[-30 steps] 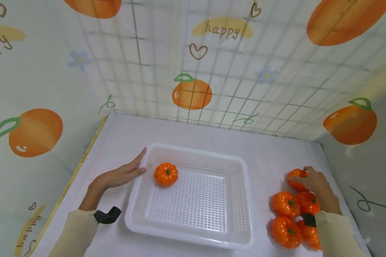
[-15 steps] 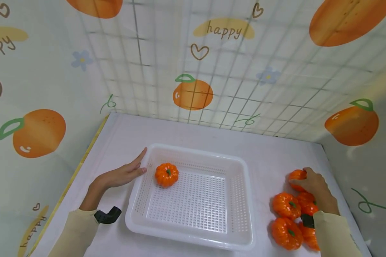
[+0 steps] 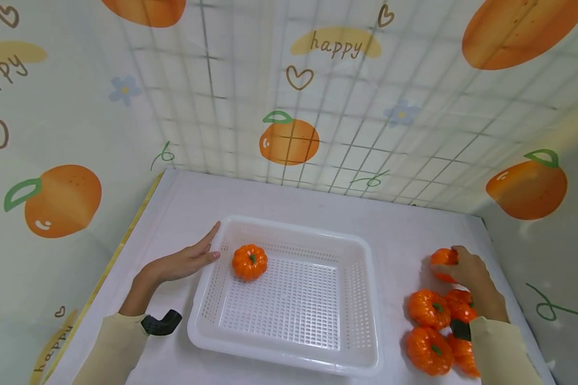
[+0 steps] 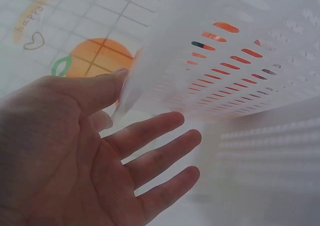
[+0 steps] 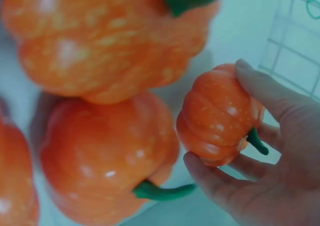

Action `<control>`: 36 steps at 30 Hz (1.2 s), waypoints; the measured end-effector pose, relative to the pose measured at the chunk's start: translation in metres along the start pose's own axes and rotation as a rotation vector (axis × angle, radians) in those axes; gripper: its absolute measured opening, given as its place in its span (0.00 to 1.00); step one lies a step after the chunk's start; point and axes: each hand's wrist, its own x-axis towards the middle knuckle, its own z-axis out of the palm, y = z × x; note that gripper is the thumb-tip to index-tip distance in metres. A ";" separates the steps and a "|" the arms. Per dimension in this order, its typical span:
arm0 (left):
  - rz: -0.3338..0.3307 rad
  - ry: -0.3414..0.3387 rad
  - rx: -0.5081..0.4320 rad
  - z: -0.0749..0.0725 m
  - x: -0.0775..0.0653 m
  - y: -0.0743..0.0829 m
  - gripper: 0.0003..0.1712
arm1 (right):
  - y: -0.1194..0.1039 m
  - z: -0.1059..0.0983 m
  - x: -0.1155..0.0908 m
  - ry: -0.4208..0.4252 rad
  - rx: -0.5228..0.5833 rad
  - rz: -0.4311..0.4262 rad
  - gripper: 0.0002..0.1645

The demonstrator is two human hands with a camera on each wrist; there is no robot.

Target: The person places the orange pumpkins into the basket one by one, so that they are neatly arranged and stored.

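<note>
My right hand (image 3: 473, 270) grips a small orange toy pumpkin (image 5: 220, 117) at the far end of the pumpkin group, thumb on one side and fingers curled round the other. Its green stem (image 5: 257, 141) points towards the palm in the right wrist view. On the other side, my left hand (image 3: 185, 262) touches the left rim of a white perforated plastic basket (image 3: 289, 361). Its fingers are extended, and in the left wrist view three of them (image 4: 160, 158) spread beside the basket's outer wall. Inside the basket, near its far left corner, sits another pumpkin (image 3: 249, 262).
Several more pumpkins, including a front one (image 3: 430, 351) and one behind it (image 3: 428, 308), cluster on the white table (image 3: 400, 224) right of the basket. Some are partly hidden by my right forearm. Printed curtains with a wire grid (image 3: 347, 117) enclose the table's back and sides.
My right hand has taken a firmer hold of the far pumpkin and shifted it slightly up and away from the others. The left hand and basket stay in place.
</note>
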 end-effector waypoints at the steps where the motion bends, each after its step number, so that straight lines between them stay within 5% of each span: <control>1: -0.002 0.001 0.002 0.000 0.000 0.000 0.45 | -0.003 -0.001 0.000 0.018 -0.004 -0.016 0.59; 16: 0.012 0.004 0.010 0.000 -0.001 0.001 0.45 | -0.068 -0.023 -0.011 0.127 -0.091 -0.280 0.53; 36: 0.005 0.006 0.004 -0.001 -0.004 0.005 0.45 | -0.171 -0.041 -0.051 0.100 -0.068 -0.433 0.49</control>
